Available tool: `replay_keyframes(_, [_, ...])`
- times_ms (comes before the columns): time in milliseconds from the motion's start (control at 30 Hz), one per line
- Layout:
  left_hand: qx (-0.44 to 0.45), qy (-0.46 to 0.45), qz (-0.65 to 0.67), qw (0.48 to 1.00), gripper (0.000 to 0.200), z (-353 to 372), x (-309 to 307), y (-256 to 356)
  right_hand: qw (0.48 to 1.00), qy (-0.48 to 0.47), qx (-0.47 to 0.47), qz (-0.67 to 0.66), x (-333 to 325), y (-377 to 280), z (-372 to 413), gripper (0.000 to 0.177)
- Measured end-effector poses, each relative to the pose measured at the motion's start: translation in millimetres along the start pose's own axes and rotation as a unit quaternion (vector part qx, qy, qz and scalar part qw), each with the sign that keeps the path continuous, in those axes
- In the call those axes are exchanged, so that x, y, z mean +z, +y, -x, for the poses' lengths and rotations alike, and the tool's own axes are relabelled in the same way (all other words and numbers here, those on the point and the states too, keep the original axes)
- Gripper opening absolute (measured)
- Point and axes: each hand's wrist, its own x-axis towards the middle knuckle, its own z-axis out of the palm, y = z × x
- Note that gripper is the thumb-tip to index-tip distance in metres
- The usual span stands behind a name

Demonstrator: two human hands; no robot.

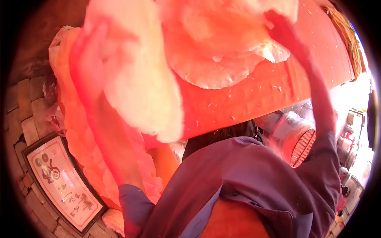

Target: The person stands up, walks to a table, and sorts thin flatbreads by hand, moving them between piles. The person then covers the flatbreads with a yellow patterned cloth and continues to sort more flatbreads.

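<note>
Across the upper middle, thin pale round sheets (214, 67) lie overlapping on a red-covered table (238, 103). My left hand (115, 43) is at the upper left, blurred, against a large pale sheet (147, 99) that hangs in the air over the table's near left edge; its fingers are too smeared to read. At the upper right my right hand (278, 25) is bent over the edge of the pale sheets with its fingers curled; what lies between the fingertips is too washed out to make out. Small white flakes are scattered on the red cover.
A tall stack of pale sheets (75, 131) stands at the left beside the table. A framed picture (65, 182) leans by the brickwork at the lower left. Under the table's right side is a plastic-wrapped ribbed container (303, 146). Straw-coloured bundled material (345, 35) lines the far right edge.
</note>
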Motion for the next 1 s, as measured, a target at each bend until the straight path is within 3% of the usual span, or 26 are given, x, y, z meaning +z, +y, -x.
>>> replay_keyframes(100, [0.016, -0.043, 0.137, 0.989, 0.029, -24.5, 33.5, 17.9, 0.978, -0.191, 0.058, -0.062, 26.0, -104.3, 48.9, 0.044])
replay_keyframes(167, [0.076, -0.051, 0.149, 0.985, 0.028, -28.6, 50.5, 23.8, 0.973, -0.191, 0.024, -0.123, 13.9, -150.0, 71.9, 0.048])
replay_keyframes(233, [0.111, -0.050, 0.143, 0.982, 0.028, -33.3, 58.1, 14.5, 0.960, -0.157, 0.010, -0.231, 29.2, -185.0, 97.2, 0.062])
replay_keyframes(333, [0.037, -0.043, 0.144, 0.988, 0.027, -25.1, 55.7, -37.1, 0.954, -0.100, -0.002, -0.283, 49.4, -224.1, 105.4, 0.079])
replay_keyframes(400, [-0.121, -0.037, 0.161, 0.979, 0.026, 3.4, 46.7, -95.4, 0.964, -0.047, -0.001, -0.263, 60.0, -239.9, 94.3, 0.066])
replay_keyframes(433, [-0.158, 0.046, 0.004, 0.986, 0.028, 9.7, 19.0, -151.0, 0.963, -0.044, 0.002, -0.266, 70.8, -246.5, 91.4, 0.066])
replay_keyframes(533, [-0.284, 0.187, -0.071, 0.938, 0.035, 47.9, -14.7, -215.2, 0.966, -0.010, 0.012, -0.259, 93.4, -258.2, 87.6, 0.054])
replay_keyframes(600, [-0.291, 0.225, -0.031, 0.930, 0.038, 47.7, -30.1, -245.5, 0.980, 0.044, -0.029, -0.192, 94.0, -253.9, 87.4, 0.038])
replay_keyframes(667, [-0.294, 0.268, 0.013, 0.918, 0.041, 41.6, -41.4, -257.8, 0.973, 0.029, -0.030, -0.225, 92.8, -245.1, 84.2, 0.033])
replay_keyframes(733, [-0.310, 0.221, 0.172, 0.908, 0.040, 33.0, -47.2, -255.4, 0.966, 0.018, -0.030, -0.256, 85.7, -238.0, 76.3, 0.028])
replay_keyframes(800, [-0.331, 0.251, 0.213, 0.884, 0.036, 24.9, -46.9, -253.3, 0.947, 0.055, 0.015, -0.315, 51.8, -220.0, 55.2, 0.021])
replay_keyframes(867, [-0.356, 0.271, 0.254, 0.858, 0.033, 14.4, -47.1, -263.3, 0.953, 0.076, 0.017, -0.291, 9.9, -204.9, 32.9, 0.020])
replay_keyframes(933, [-0.271, 0.253, 0.407, 0.835, 0.027, 6.4, -61.6, -284.9, 0.946, 0.135, 0.010, -0.295, -25.0, -195.0, 18.8, 0.025])
replay_keyframes(1000, [-0.276, 0.294, 0.421, 0.812, 0.029, -0.4, -53.1, -273.2, 0.940, 0.154, 0.014, -0.304, -65.8, -193.4, 11.5, 0.022])
